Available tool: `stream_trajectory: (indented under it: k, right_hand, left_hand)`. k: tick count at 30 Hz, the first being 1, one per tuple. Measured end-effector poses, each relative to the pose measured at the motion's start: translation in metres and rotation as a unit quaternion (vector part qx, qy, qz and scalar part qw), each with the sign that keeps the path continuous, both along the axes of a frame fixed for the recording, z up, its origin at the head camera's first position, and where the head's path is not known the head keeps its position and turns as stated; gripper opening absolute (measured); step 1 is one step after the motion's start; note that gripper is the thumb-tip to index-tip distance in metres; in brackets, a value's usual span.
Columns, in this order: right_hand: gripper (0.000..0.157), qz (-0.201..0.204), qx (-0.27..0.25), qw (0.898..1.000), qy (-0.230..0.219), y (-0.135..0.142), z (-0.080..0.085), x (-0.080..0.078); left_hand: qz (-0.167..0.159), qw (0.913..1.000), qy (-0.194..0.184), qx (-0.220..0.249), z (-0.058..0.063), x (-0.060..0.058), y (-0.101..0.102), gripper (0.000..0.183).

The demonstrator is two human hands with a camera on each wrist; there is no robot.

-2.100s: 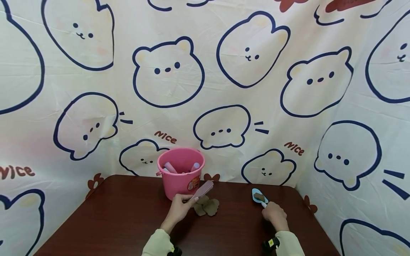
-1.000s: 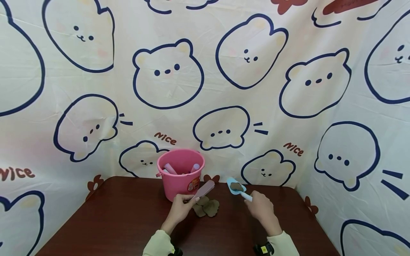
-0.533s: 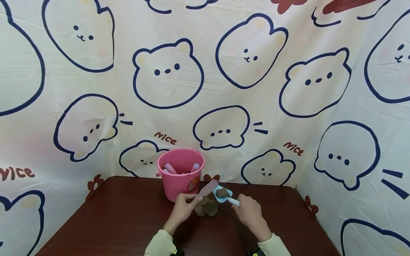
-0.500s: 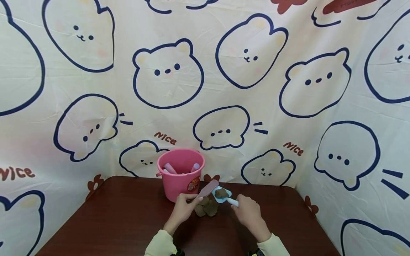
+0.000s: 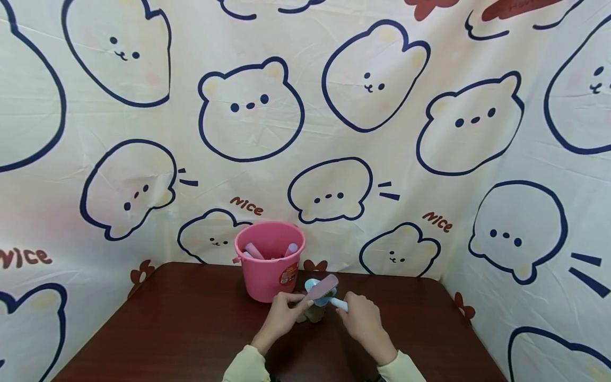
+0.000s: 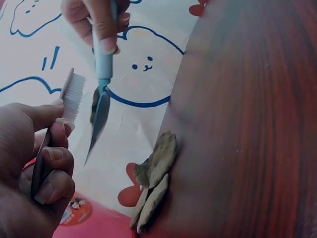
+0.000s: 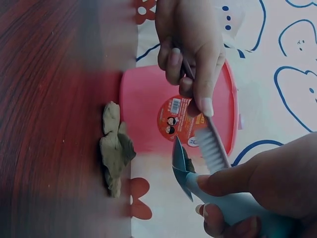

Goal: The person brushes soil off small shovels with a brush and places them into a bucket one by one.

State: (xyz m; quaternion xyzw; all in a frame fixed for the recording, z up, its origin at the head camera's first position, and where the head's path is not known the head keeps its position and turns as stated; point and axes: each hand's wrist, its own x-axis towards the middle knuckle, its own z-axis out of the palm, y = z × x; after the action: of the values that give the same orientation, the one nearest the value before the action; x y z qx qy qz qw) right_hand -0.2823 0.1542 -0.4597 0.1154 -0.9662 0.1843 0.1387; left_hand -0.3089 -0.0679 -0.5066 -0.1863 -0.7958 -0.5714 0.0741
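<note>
My left hand (image 5: 282, 318) grips a mauve brush (image 5: 322, 287) by its handle. White bristles (image 6: 74, 96) face the shovel, with a narrow gap between in the left wrist view. My right hand (image 5: 361, 318) holds a small light-blue toy shovel (image 5: 339, 304) by its handle. A brownish-green lump (image 7: 188, 162) lies on the shovel's blade, mostly hidden behind the brush in the head view. Below both tools, several flat brownish-green lumps (image 5: 315, 314) sit in a pile on the table; the blade is raised above them.
A pink bucket (image 5: 269, 278) stands just behind and left of the pile, with purple tube-like pieces (image 5: 254, 251) inside. The dark brown wooden table (image 5: 181, 329) meets a white cloth (image 5: 334, 239) printed with cartoon bears at its back edge.
My right hand has carried the loaded shovel from the right to above the pile. My left hand has shifted slightly right, bringing the brush over the shovel's blade.
</note>
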Motion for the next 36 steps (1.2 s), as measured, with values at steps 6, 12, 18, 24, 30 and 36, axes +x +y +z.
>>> stream_trajectory:
  k: [6,12,18,24,30,36]
  right_hand:
    - [0.024,0.008,-0.004,1.0,-0.001,-0.002,0.002,0.003]
    - [0.024,0.013,-0.005,1.0,-0.002,-0.002,0.003,0.004]
    - [0.024,0.01,-0.009,1.0,-0.007,-0.001,0.006,0.005]
    - [0.022,0.009,-0.011,1.0,-0.012,0.001,0.007,0.004]
    - [0.021,0.011,-0.015,1.0,-0.016,0.003,0.009,0.004]
    - [0.021,0.009,-0.022,1.0,-0.017,0.004,0.011,0.005]
  left_hand:
    - [-0.025,0.9996,-0.005,0.01,-0.004,0.001,0.004,0.03]
    - [-0.022,0.9997,0.009,0.004,-0.005,0.003,0.007,0.027]
    - [-0.01,0.9994,0.027,-0.017,-0.005,0.002,0.005,0.026]
    - [0.005,0.998,0.043,-0.045,-0.006,-0.001,-0.002,0.027]
    - [0.024,0.9965,0.047,-0.065,-0.007,-0.004,-0.008,0.028]
    - [0.047,0.994,0.064,-0.076,-0.007,-0.006,-0.012,0.028]
